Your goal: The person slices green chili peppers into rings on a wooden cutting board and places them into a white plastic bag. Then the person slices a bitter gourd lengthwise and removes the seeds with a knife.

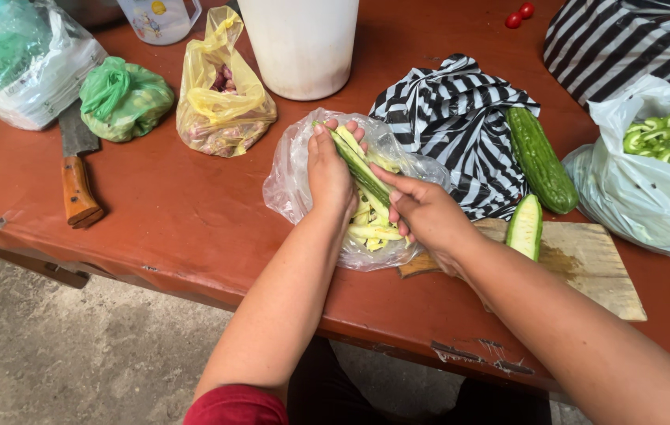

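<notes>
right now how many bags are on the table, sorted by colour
clear or white plastic bags: 3
black-and-white striped bags: 2
green bag: 1
yellow bag: 1
total: 7
The left hand and right hand are both at the clear bag in the middle.

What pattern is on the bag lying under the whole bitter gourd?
Black and white stripes, on the striped bag beneath the bitter gourd, in the head view.

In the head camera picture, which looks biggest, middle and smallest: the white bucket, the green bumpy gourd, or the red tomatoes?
Largest to smallest:
1. White bucket, though its top is cut off by the picture's edge.
2. Green bumpy gourd.
3. Red tomatoes, tiny; they sit farther from the camera, but the gap is plain.
</notes>
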